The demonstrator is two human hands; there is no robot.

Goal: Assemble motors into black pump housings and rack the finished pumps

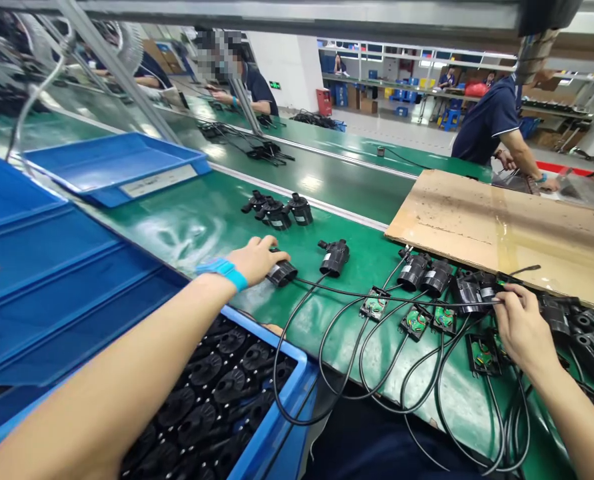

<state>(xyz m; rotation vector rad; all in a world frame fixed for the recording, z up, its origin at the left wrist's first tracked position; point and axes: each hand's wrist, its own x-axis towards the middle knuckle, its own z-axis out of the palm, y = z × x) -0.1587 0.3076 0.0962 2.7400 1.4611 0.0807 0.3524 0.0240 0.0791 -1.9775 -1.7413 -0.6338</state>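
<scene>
My left hand (257, 259) is closed over a small black pump (283, 273) on the green tabletop, with its fingers on top of the housing. A black cable (377, 295) stretches from beside that pump across to my right hand (523, 321), which pinches it between thumb and fingers. Another black pump (335, 257) stands just right of my left hand. Under the cable lie small open boxes with green circuit boards (375, 304), their cables looping over the table's front edge. More pumps (437, 277) stand near my right hand.
A blue crate (297, 357) full of black parts sits below my left arm. Stacked blue trays (67, 267) are at left. A cardboard sheet (477, 220) lies at back right. Several pumps (277, 213) stand farther back. Co-workers (497, 120) work across the line.
</scene>
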